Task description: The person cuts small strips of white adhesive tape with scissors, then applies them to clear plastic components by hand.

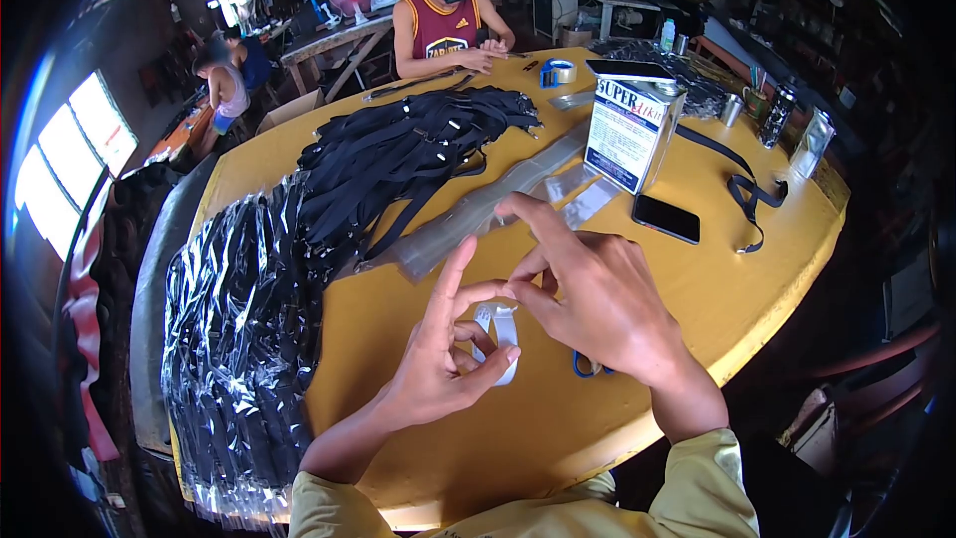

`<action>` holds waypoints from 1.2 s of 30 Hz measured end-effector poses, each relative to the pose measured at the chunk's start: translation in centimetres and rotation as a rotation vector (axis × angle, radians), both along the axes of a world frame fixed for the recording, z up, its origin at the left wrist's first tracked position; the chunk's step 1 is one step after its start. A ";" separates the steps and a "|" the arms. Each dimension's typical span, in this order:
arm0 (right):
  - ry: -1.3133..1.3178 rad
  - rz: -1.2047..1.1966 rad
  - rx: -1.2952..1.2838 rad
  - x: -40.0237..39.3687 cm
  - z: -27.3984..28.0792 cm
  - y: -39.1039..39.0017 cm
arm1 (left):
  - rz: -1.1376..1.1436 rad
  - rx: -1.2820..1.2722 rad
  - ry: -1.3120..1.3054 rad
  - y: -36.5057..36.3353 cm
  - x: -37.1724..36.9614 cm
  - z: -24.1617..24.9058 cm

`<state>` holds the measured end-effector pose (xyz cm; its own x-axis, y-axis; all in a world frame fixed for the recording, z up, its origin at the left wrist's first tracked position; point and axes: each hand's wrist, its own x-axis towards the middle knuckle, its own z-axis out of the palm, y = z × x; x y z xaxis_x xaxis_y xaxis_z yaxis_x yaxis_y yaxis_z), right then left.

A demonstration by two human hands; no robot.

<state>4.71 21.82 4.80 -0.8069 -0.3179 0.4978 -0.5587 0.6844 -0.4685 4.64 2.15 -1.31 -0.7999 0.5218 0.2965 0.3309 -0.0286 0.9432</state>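
My left hand (448,354) is closed around a roll of white tape (506,339), its forefinger pointing up. Close beside it, my right hand (588,294) pinches at the top of the roll, where the fingertips of both hands meet; whatever lies between the right fingertips is too small to make out. Under the right hand, the blue handles of scissors (588,367) show in part on the yellow table (418,458). Beyond the hands lie clear plastic sleeves (448,229) and a pile of black straps (398,159).
Plastic-wrapped black straps (239,349) cover the table's left side. A tin (629,130), a phone (666,218), a loose black strap (742,179) and a tape dispenser (558,72) stand or lie farther back. A co-worker (448,20) works at the far edge.
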 end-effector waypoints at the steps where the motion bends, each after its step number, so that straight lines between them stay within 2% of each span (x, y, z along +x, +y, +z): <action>1: -0.002 -0.004 -0.003 -0.1 0.1 -0.1 | -0.004 -0.003 -0.002 0.0 0.1 0.0; 6: 0.005 -0.094 0.094 -0.8 -0.1 -0.1 | -0.032 -0.020 -0.013 -0.1 0.1 0.2; 10: -0.047 -0.131 0.061 -0.6 -0.5 0.1 | -0.031 -0.014 -0.043 -0.2 -0.2 0.1; 12: -0.113 -0.226 -0.111 -0.3 -1.0 0.8 | -0.056 0.027 -0.019 -0.4 -0.6 -0.2; 13: -0.114 -0.223 -0.110 0.0 -1.6 1.2 | -0.053 0.027 -0.020 -0.4 -0.6 -0.2; 15: -0.251 -0.272 -0.362 0.8 -3.7 2.4 | -0.027 0.091 0.045 -0.4 -0.7 -0.3; 17: -0.314 -0.245 -0.014 1.7 -8.1 4.8 | -0.016 0.107 0.067 -0.5 -0.8 0.0; 19: -0.506 -0.279 0.231 3.1 -11.3 5.5 | -0.009 0.118 0.073 -0.7 -0.8 0.1; 22: -0.478 -0.347 0.345 4.6 -14.0 5.5 | -0.016 0.122 0.137 -0.8 -1.0 0.0; 26: -0.529 -0.381 0.338 4.3 -13.8 5.1 | 0.014 0.137 0.232 -0.9 -0.9 0.1; 28: -0.572 -0.384 0.461 3.7 -13.9 5.2 | 0.014 0.112 0.253 -0.9 -0.9 0.1; 32: -0.502 -0.335 0.452 2.3 -14.5 7.1 | 0.017 0.107 0.246 -1.2 -0.8 0.3; 34: -0.554 -0.167 0.293 1.2 -14.3 8.6 | 0.011 0.139 0.254 -1.1 -0.9 0.4; 36: -0.534 -0.119 0.244 0.7 -13.3 10.1 | 0.015 0.146 0.251 -1.2 -0.9 0.4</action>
<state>5.44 31.94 -8.47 -0.9624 -0.2645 -0.0622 -0.2025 0.8509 -0.4847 3.71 0.95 -0.87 -0.6992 0.4479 0.5572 0.5551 -0.1511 0.8180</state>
